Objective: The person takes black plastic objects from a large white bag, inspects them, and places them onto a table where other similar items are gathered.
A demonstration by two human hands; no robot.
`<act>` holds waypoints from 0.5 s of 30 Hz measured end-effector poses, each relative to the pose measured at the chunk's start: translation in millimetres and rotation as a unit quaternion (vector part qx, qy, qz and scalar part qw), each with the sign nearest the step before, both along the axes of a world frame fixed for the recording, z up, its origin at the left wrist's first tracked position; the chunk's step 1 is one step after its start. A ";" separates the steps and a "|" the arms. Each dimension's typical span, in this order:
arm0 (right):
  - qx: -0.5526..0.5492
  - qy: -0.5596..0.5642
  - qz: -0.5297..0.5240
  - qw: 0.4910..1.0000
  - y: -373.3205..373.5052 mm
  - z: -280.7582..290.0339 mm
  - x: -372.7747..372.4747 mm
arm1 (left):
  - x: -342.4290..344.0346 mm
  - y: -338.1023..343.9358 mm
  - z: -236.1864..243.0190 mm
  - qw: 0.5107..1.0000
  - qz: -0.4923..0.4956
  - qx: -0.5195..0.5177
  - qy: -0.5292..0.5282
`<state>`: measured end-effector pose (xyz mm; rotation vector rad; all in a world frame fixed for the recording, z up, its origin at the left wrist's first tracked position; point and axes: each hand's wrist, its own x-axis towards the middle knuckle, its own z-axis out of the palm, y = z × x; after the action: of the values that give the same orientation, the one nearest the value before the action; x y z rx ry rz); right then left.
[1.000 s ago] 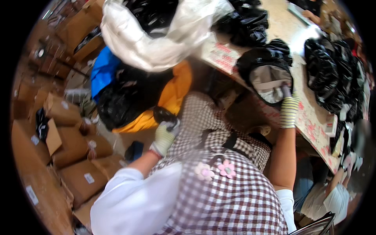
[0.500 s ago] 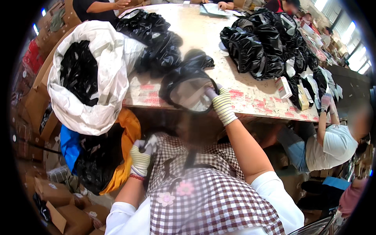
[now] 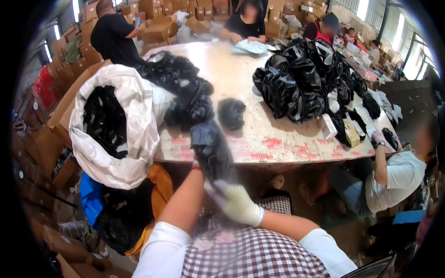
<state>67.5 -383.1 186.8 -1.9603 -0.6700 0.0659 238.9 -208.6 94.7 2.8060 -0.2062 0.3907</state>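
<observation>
Over the front edge of the table (image 3: 296, 155), a glossy black bag-like piece (image 3: 211, 150) hangs between my hands, slightly blurred. My right hand (image 3: 236, 203), in a pale striped knit glove, closes its fingers on the lower end of this piece. Behind its left side is my left hand (image 3: 195, 164); only the wrist edge shows, and its fingers are hidden. One more small black bundle (image 3: 231, 114) lies on the table just beyond. Farther left, a heap of similar black pieces (image 3: 185, 99) rests beside a white woven sack (image 3: 143, 129) filled with black pieces.
A large black heap (image 3: 296, 88) covers the table's right side, with small boxes (image 3: 327, 127) before it. Below the sack stands a blue and orange bag (image 3: 160, 187). A co-worker (image 3: 394, 171) sits at right; others work around the far side. Cartons (image 3: 69, 245) crowd the left.
The black piece has turned from its pale-lined opening to a long hanging shape. My right hand came down toward my apron; my left rose from my lap to the piece. The view tilted up.
</observation>
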 end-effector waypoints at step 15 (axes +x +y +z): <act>0.457 0.074 -0.103 0.880 -102.8 167.4 168.9 | -162.5 1.4 198.3 0.948 -0.259 -0.072 -0.170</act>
<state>236.5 -485.9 354.2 -1.0775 -0.2875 -0.2017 76.4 -207.2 293.0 2.3948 -0.9247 0.7176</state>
